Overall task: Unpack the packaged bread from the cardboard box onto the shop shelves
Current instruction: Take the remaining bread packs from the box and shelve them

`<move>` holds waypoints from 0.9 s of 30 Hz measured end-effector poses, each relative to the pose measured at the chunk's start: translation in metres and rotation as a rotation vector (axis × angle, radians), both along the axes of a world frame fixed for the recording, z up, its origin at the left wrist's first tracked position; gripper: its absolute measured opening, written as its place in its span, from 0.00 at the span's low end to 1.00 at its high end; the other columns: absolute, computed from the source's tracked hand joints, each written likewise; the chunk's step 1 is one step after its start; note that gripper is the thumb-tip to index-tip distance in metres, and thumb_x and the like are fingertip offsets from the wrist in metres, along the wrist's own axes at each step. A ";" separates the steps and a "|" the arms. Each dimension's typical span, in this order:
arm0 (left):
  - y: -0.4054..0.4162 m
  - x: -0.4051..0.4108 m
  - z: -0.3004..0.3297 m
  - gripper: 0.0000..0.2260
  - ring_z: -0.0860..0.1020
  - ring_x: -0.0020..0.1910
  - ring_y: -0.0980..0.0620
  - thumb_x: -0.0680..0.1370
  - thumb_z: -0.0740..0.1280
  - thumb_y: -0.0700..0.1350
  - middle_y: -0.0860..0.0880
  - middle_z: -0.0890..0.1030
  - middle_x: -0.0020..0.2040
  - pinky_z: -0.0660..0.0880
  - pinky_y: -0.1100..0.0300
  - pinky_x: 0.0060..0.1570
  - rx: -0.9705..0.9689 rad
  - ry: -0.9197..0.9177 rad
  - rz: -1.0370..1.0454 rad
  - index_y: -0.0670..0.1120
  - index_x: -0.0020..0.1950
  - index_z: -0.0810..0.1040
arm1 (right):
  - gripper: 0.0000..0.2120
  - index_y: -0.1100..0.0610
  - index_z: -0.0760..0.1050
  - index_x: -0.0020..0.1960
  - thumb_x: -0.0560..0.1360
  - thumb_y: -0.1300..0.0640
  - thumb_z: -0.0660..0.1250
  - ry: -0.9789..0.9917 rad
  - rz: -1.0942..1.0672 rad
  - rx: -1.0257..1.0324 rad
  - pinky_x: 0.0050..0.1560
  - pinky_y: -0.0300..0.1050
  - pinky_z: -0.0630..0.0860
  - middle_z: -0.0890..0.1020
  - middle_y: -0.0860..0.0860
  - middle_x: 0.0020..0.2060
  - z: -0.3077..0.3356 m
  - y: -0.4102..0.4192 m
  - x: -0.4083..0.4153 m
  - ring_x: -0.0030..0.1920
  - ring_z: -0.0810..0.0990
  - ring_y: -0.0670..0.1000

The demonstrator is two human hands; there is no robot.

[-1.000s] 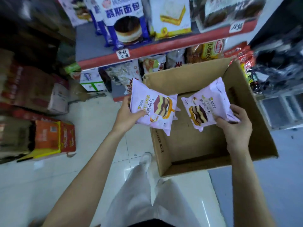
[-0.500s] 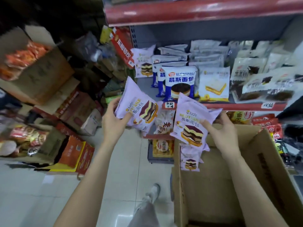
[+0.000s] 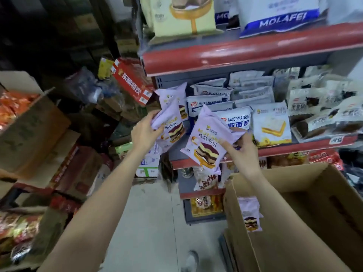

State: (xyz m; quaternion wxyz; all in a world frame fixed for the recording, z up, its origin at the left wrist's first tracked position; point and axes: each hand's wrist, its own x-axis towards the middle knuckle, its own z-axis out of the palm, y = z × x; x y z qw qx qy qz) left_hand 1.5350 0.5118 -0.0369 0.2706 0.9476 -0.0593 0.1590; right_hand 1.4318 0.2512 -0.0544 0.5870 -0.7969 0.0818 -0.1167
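Observation:
My left hand (image 3: 146, 132) grips a purple bread packet (image 3: 171, 127) by its left edge, at the left end of the middle shelf (image 3: 294, 149), in front of another purple packet (image 3: 172, 95) standing there. My right hand (image 3: 240, 152) holds a second purple bread packet (image 3: 206, 142) by its right side, just in front of the shelf's red edge. The open cardboard box (image 3: 294, 222) sits at the lower right, and one purple packet (image 3: 250, 213) leans against its left inner wall.
White and blue bread packets (image 3: 233, 118) and yellow-printed ones (image 3: 272, 124) fill the middle shelf. A red-edged upper shelf (image 3: 245, 54) hangs above. Stacked cartons and snack boxes (image 3: 33, 130) crowd the left; bare tiled floor (image 3: 149, 222) lies between them and the shelving.
Both hands have risen from the box and moved toward the middle shelf with their packets. The view has tilted up, so the upper shelf now shows.

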 end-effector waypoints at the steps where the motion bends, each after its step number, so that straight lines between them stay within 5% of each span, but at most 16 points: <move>1: 0.003 0.012 -0.002 0.20 0.78 0.51 0.39 0.75 0.68 0.47 0.44 0.82 0.53 0.71 0.53 0.41 0.008 0.020 -0.015 0.50 0.67 0.72 | 0.18 0.54 0.69 0.59 0.73 0.51 0.70 0.005 -0.019 0.018 0.42 0.39 0.76 0.80 0.51 0.50 0.000 0.007 0.006 0.49 0.80 0.49; 4: 0.009 0.043 -0.009 0.21 0.78 0.52 0.39 0.74 0.69 0.45 0.43 0.82 0.54 0.71 0.53 0.42 -0.008 0.061 -0.069 0.50 0.67 0.73 | 0.18 0.57 0.70 0.61 0.73 0.55 0.70 0.024 -0.074 0.051 0.41 0.30 0.74 0.79 0.48 0.47 0.001 0.025 0.023 0.49 0.79 0.48; 8: 0.011 0.077 -0.022 0.18 0.78 0.54 0.42 0.73 0.71 0.42 0.43 0.81 0.56 0.66 0.59 0.41 -0.061 0.086 -0.167 0.46 0.63 0.77 | 0.17 0.55 0.68 0.58 0.73 0.55 0.70 0.056 -0.094 0.096 0.51 0.52 0.80 0.80 0.45 0.45 -0.003 0.039 0.038 0.51 0.81 0.51; 12: 0.010 0.107 -0.035 0.22 0.75 0.57 0.44 0.71 0.74 0.38 0.41 0.73 0.62 0.72 0.55 0.54 -0.150 0.034 -0.151 0.42 0.64 0.74 | 0.16 0.54 0.67 0.58 0.74 0.56 0.70 0.055 -0.113 0.101 0.49 0.59 0.79 0.79 0.48 0.45 -0.005 0.053 0.050 0.49 0.81 0.52; 15: 0.010 0.123 -0.044 0.31 0.74 0.55 0.47 0.69 0.75 0.35 0.41 0.71 0.63 0.74 0.59 0.54 -0.594 0.177 -0.050 0.42 0.69 0.66 | 0.16 0.55 0.68 0.58 0.74 0.57 0.69 0.024 -0.112 0.030 0.49 0.55 0.80 0.80 0.49 0.44 -0.006 0.063 0.056 0.46 0.80 0.51; 18: 0.012 0.130 -0.052 0.17 0.77 0.48 0.44 0.73 0.71 0.37 0.43 0.77 0.50 0.77 0.58 0.37 -0.945 0.353 -0.033 0.40 0.60 0.69 | 0.20 0.58 0.67 0.63 0.75 0.56 0.69 0.004 -0.088 -0.045 0.48 0.45 0.78 0.79 0.51 0.48 -0.004 0.071 0.064 0.46 0.78 0.46; 20: 0.015 0.129 -0.052 0.08 0.75 0.43 0.46 0.77 0.68 0.45 0.45 0.77 0.43 0.72 0.57 0.37 -0.898 0.435 0.016 0.44 0.51 0.73 | 0.20 0.57 0.67 0.64 0.75 0.56 0.69 -0.006 -0.067 -0.092 0.50 0.46 0.75 0.78 0.53 0.53 -0.004 0.075 0.072 0.50 0.77 0.50; 24: 0.021 0.126 -0.044 0.12 0.75 0.36 0.53 0.81 0.57 0.54 0.48 0.76 0.40 0.73 0.61 0.31 -0.742 0.615 -0.026 0.48 0.55 0.74 | 0.19 0.60 0.67 0.63 0.75 0.57 0.68 0.020 -0.070 -0.191 0.49 0.43 0.72 0.75 0.47 0.46 -0.005 0.088 0.089 0.49 0.75 0.52; 27: 0.022 0.118 -0.033 0.12 0.75 0.37 0.55 0.83 0.52 0.54 0.51 0.75 0.40 0.74 0.65 0.27 -0.769 0.679 -0.095 0.52 0.48 0.71 | 0.18 0.64 0.67 0.61 0.76 0.57 0.66 0.051 -0.041 -0.267 0.45 0.49 0.72 0.79 0.59 0.46 -0.003 0.100 0.106 0.48 0.77 0.60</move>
